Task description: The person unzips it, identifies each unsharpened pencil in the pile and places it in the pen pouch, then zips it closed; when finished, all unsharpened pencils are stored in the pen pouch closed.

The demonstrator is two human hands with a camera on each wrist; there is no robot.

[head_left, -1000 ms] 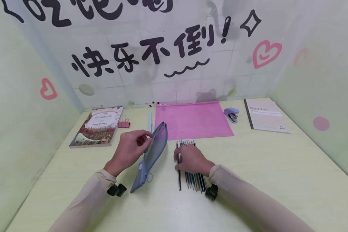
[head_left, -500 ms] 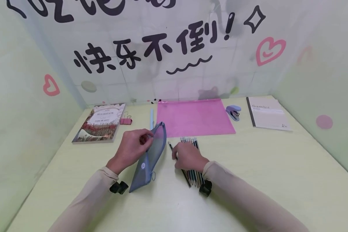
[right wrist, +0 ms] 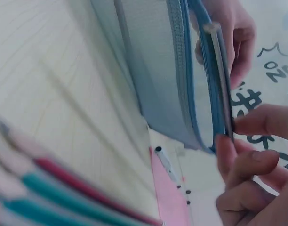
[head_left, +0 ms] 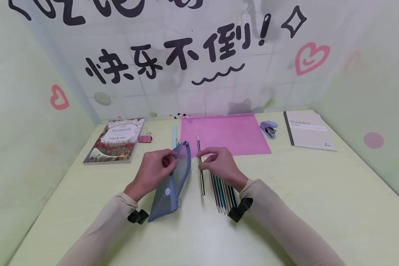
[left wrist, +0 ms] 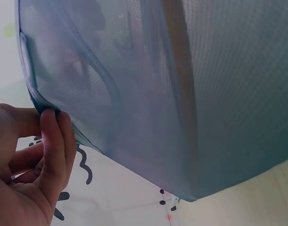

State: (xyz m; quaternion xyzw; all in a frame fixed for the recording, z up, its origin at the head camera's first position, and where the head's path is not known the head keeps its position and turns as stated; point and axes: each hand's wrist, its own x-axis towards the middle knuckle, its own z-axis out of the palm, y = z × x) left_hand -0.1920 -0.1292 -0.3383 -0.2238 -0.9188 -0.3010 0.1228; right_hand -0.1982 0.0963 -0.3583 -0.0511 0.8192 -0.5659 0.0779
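In the head view my left hand (head_left: 152, 170) pinches the upper edge of a blue mesh pencil case (head_left: 163, 202), which stands tilted on the table with its zipped mouth parted. The left wrist view shows thumb and fingers on the rim of the see-through mesh (left wrist: 144, 117). My right hand (head_left: 224, 166) pinches a dark pencil (head_left: 201, 181) between thumb and fingers, just right of the case's mouth. Beneath that hand lies a row of several pencils (head_left: 223, 195), points toward me, their far ends hidden. Coloured pencils (right wrist: 78, 188) show up close in the right wrist view.
Behind the hands lies a pink plastic folder (head_left: 226, 135), with a light blue pen-like stick (head_left: 174, 135) at its left. A book (head_left: 116, 142) and a pink binder clip (head_left: 145, 139) are farther left. To the right are a stapler (head_left: 269, 129) and a notebook (head_left: 309, 131).
My right hand has picked the dark pencil from the left of the row, turned it and raised it beside the pencil case. The left hand keeps its pinch, and the case has shifted slightly.
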